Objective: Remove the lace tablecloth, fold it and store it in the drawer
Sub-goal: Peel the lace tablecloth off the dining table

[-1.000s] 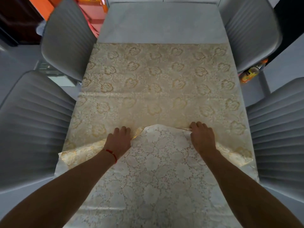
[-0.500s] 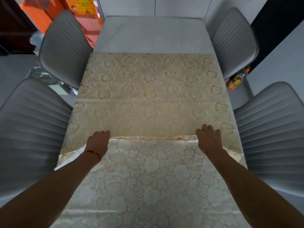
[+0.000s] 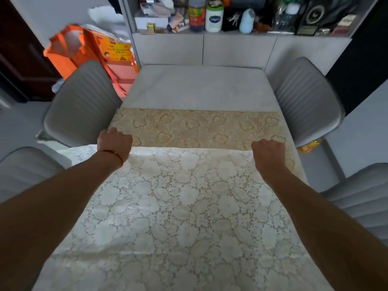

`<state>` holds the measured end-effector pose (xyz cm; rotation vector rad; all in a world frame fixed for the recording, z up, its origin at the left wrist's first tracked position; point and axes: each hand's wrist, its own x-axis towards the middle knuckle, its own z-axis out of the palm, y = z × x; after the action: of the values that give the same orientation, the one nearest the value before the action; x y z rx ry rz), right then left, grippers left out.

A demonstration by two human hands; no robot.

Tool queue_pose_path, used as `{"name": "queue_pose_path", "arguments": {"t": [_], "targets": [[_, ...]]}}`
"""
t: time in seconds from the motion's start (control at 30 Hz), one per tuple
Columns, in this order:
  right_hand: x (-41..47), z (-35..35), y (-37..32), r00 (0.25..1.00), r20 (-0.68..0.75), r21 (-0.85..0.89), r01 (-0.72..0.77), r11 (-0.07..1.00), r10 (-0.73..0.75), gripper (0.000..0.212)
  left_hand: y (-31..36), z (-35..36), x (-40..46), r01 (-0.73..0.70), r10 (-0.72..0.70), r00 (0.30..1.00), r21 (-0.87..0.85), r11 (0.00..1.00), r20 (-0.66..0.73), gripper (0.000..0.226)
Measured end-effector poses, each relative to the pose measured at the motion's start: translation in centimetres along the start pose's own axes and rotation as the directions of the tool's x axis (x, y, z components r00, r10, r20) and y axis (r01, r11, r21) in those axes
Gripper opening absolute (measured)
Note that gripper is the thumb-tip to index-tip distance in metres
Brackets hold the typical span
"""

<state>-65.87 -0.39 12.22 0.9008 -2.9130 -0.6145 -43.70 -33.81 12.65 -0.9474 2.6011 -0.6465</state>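
- Forearms reach forward; left hand (image 3: 114,143) and right hand (image 3: 268,153), fingers curled, grip the lace tablecloth (image 3: 178,206) by its folded-over edge, laid across the table (image 3: 199,87)
- Grey chairs (image 3: 84,101) flank it; beyond, orange bag (image 3: 84,49), cluttered shelf (image 3: 241,32)

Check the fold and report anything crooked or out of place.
Nothing stands out. Left hand and right hand grip the lace tablecloth, and its folded-over edge runs nearly straight across the table.
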Motion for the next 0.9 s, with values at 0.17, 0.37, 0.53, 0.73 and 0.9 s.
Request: {"name": "queue_pose_path", "arguments": {"t": [0.17, 0.37, 0.53, 0.73, 0.9], "targets": [[8.7, 1.9, -0.8, 0.997, -0.068, 0.090, -0.034, 0.995, 0.040, 0.024, 3.1, -0.8, 8.5, 0.252, -0.250, 0.967, -0.294, 0.922, 0.047, 0.031], [16.1, 7.2, -1.4, 0.992, -0.070, 0.281, 0.124, 0.952, -0.109, 0.078, 6.9, 2.2, 14.3, 0.221, -0.258, 0.962, -0.799, 0.559, 0.086, 0.067], [12.0, 13.1, -5.1, 0.993, 0.039, 0.411, 0.082, 0.908, -0.107, 0.065, 16.1, 9.1, 7.8, 0.105, -0.013, 0.988, -0.610, 0.785, 0.154, 0.065], [11.8, 15.9, -5.9, 0.995, 0.027, 0.480, 0.069, 0.875, -0.093, 0.069, 17.8, 11.0, 6.7, 0.103, -0.058, 0.994, -0.582, 0.806, 0.095, 0.062], [11.2, 15.9, -5.8, 0.994, 0.041, 0.466, 0.074, 0.882, -0.105, 0.069, 17.8, 10.9, 5.9, 0.099, -0.055, 0.994, -0.589, 0.802, 0.093, 0.062]]}}
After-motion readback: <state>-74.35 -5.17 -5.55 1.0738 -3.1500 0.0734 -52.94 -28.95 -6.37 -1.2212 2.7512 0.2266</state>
